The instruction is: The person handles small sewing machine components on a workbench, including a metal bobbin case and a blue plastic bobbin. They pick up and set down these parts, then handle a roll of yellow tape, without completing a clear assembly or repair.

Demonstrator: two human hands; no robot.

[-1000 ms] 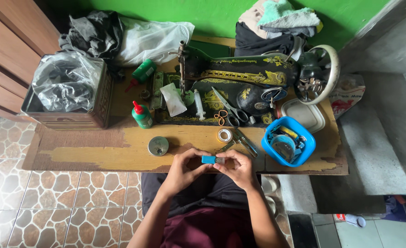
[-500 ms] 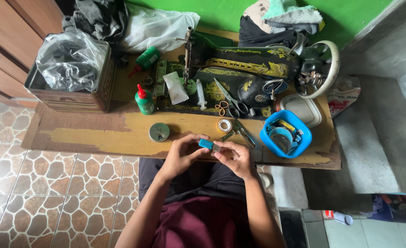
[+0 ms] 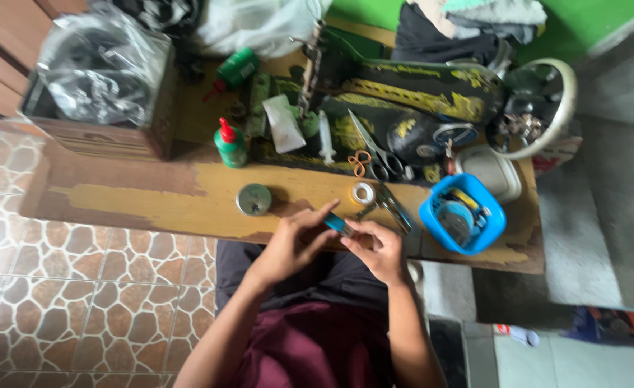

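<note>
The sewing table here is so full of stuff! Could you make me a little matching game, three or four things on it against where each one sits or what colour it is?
Things:
1. Small bottle with red cap
2. Tub of odds and ends
3. Round metal tin
4. Small oblong piece

Descriptions:
A. Blue, near the table's right end
B. Held between the fingertips of the left hand and right hand
C. Green, standing upright behind the tin
D. Grey, lying on the worn yellow tabletop just left of the hands

Pairs: 1-C, 2-A, 3-D, 4-B
</note>
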